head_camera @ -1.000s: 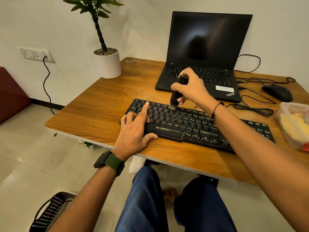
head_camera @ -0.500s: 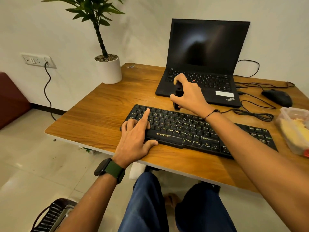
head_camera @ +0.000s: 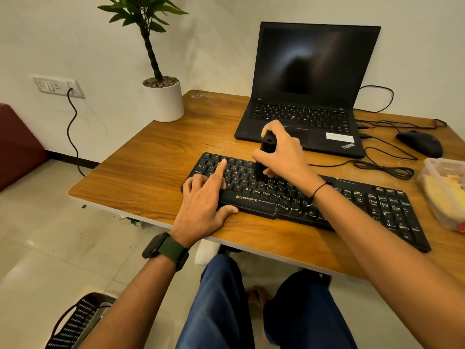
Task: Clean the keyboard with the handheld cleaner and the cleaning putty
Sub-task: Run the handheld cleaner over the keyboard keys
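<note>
Partly hidden: handheld cleaner (head_camera: 266, 153) tip (behind right hand (head_camera: 283, 153)) | on keyboard (head_camera: 327, 200)

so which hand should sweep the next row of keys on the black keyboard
Right: the right hand already grips the black handheld cleaner, tip on the black keyboard. The left hand only steadies its left end.

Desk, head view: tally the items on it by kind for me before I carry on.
Keyboards: 1, the black keyboard
Laptops: 1, the laptop
Mice: 1, the mouse
Potted plants: 1, the potted plant
Plastic tubs: 1, the clear tub
Handheld cleaners: 1, the black cleaner, gripped by the right hand
Total: 6
</note>
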